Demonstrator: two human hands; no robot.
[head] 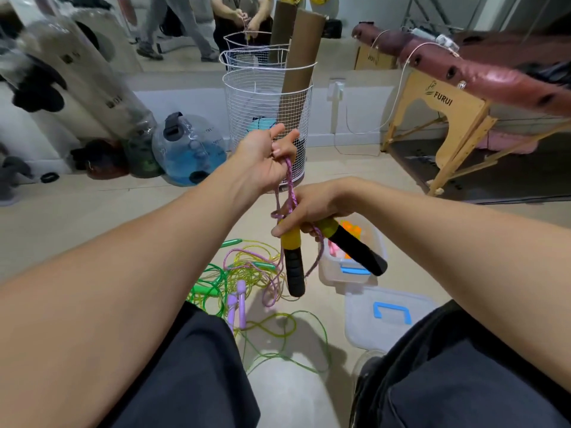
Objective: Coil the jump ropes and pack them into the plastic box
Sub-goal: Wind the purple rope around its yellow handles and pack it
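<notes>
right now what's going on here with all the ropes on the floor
A seated person is coiling a pink braided jump rope. The right hand grips its two yellow-and-black handles together, while the left hand pulls the cord upward. Green, yellow and purple ropes lie tangled on the floor beside the open clear plastic box.

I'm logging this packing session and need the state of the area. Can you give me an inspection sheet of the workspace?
Surface: beige floor, person seated above it.
Job's things: pink rope stretched between both hands, its two yellow-and-black handles together; open plastic box with items inside; lid beside it.
Clutter: tangled green, yellow and purple ropes on the floor.
Grippers: left hand pinches the rope high; right hand grips both handles.
Cables: white cord at the wall.
Surroundings: wire basket, cardboard tubes, massage table, mirror.
</notes>
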